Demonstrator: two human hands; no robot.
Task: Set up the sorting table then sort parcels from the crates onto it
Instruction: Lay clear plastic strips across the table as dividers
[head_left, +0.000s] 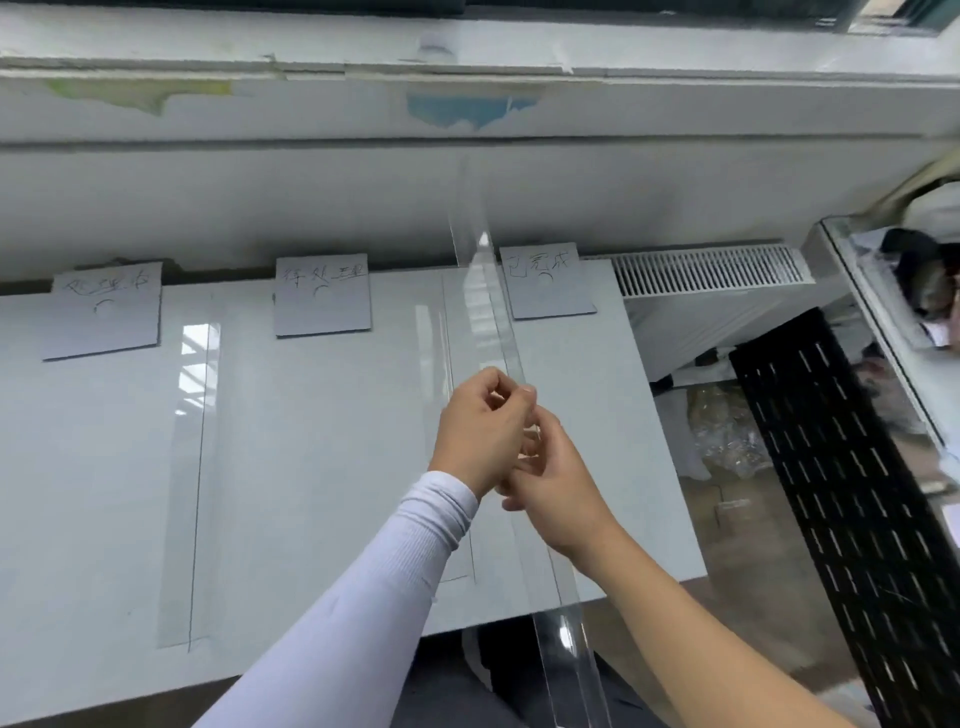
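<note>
1. The left hand (480, 421), in a pale long sleeve (363, 597), has its fingers curled and pinches a long clear plastic strip (498, 322) at the far end of the grip.
2. The right hand (558, 483), bare-armed, sits just nearer and touching the left hand, its fingers curled round the same strip.
3. The strip is held above the white table (311, 441); it runs from the wall past the hands and out over the table's near edge, close to the right side of the table.
4. A second clear strip (189, 483) lies flat on the table, well to the left, running far to near.
5. Another clear strip (447, 364) lies flat on the table just left of the hands.
6. Three grey cards with handwriting stand along the far edge: a left card (104, 309), a middle card (322, 293) and a right card (548, 280), the last just right of the held strip.
7. Right of the table stand a white slatted heater (711, 270) and a black perforated panel (857, 493).
</note>
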